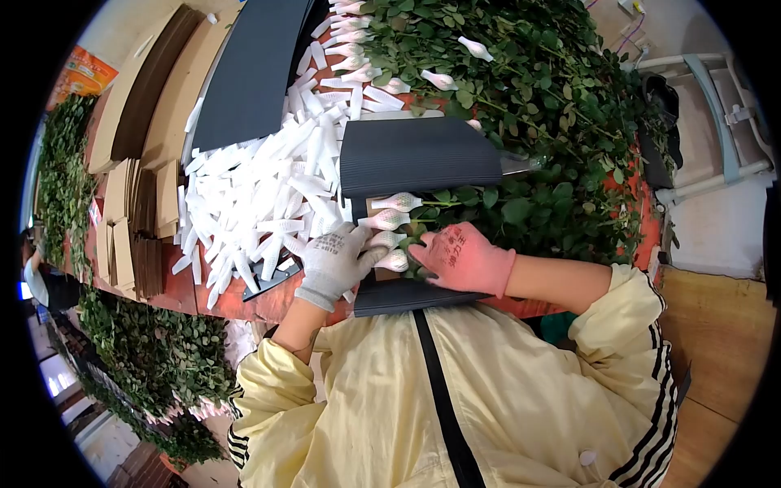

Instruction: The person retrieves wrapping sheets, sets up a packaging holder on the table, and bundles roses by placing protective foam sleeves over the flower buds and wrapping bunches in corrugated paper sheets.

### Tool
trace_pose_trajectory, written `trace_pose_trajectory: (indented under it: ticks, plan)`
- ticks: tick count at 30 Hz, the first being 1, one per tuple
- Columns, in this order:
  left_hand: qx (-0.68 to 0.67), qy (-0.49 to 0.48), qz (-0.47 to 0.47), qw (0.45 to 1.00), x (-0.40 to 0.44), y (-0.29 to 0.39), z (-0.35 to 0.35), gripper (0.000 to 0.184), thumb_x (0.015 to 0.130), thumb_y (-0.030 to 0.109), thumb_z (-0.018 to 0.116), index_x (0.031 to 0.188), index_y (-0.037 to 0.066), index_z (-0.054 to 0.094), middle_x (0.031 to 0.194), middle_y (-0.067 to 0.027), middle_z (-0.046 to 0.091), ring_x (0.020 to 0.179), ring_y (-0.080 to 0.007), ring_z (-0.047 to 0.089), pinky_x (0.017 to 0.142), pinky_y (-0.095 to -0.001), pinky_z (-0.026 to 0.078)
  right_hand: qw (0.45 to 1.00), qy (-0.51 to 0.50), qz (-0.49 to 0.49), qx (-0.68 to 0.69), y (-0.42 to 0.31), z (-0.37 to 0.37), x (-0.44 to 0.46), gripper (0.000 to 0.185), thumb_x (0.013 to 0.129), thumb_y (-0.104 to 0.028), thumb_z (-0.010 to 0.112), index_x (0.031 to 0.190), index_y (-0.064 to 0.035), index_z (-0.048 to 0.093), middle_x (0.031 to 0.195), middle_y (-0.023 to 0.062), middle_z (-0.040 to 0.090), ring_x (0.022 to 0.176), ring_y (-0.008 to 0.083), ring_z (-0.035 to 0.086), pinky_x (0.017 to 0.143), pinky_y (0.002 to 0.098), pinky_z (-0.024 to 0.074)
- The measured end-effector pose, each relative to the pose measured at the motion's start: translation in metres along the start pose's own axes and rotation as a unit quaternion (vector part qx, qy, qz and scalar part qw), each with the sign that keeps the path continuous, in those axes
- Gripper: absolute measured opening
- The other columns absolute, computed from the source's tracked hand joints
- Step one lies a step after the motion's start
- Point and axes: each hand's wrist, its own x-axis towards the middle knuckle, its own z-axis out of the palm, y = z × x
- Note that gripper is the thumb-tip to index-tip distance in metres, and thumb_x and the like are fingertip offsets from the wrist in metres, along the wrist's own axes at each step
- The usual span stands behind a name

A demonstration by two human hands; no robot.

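Four-sided dark corrugated sheet (419,159) folds over the back of a row of rosebuds (386,219) in white netting sleeves, their leafy stems (512,207) pointing right. My left hand (332,259), in a grey-white glove, has thumb and fingers closed at the left ends of the nearer netted buds. Against their stem side, my right hand (462,259) in a pink glove is closed with curled fingers; what lies under them is hidden. The sheet's front part (407,298) lies close to my body.
Loose white netting sleeves (272,175) are heaped on the red table (175,286) at left. Cardboard pieces (154,89) and dark sheets (248,77) lie beyond. More leafy roses (521,98) cover the back right. A metal-framed chair (720,122) stands at right.
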Motion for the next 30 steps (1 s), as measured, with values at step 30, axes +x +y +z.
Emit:
trace_pose_trajectory:
  ticks: [30]
  plan:
    - [-0.093, -0.068, -0.056, 0.992, 0.004, -0.004, 0.008, 0.037, 0.083, 0.039, 0.055, 0.071, 0.005, 0.060, 0.063, -0.0125, 0.056, 0.061, -0.0292, 0.057, 0.058, -0.0392, 0.042, 0.975, 0.173, 0.000, 0.142, 0.044, 0.021, -0.058, 0.028, 0.073, -0.027, 0.060, 0.099, -0.0171, 0.057, 0.093, 0.0018, 0.060, 0.091, 0.0206, 0.058, 0.077, 0.0362, 0.0445]
